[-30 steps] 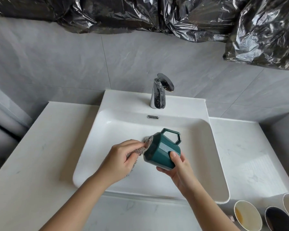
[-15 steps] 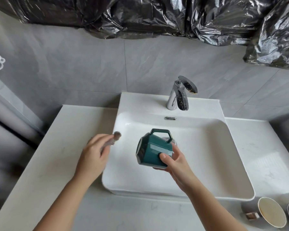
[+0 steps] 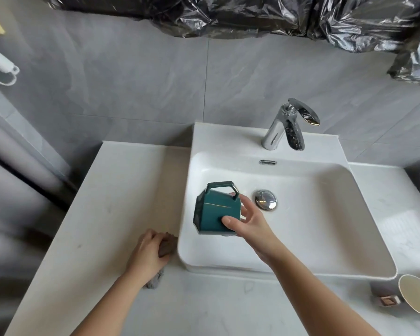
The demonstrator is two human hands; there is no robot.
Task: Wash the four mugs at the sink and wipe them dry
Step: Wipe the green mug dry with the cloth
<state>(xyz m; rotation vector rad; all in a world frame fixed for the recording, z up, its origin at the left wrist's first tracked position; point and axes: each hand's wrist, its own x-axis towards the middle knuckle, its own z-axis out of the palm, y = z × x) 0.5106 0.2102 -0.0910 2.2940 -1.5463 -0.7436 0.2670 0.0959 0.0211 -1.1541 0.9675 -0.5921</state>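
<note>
My right hand [image 3: 249,221] grips a dark green angular mug [image 3: 215,209], tipped on its side with the handle up, over the left part of the white sink [image 3: 325,238]. My left hand [image 3: 149,253] rests on the counter just left of the sink and is closed on a brownish-grey cloth [image 3: 166,246], part of which sticks out below the wrist. A cream mug [image 3: 414,297] stands at the bottom right corner of the counter, cut off by the frame edge.
A chrome tap [image 3: 286,127] stands at the back of the sink, and a chrome drain plug [image 3: 265,199] sits in the basin. The white counter [image 3: 95,214] runs along both sides. A small brown-and-white block [image 3: 387,300] lies beside the cream mug. Black plastic sheeting [image 3: 252,15] hangs above.
My left hand has left the mug's opening with the cloth and come down onto the counter left of the sink. The right hand still holds the mug, now more to the left.
</note>
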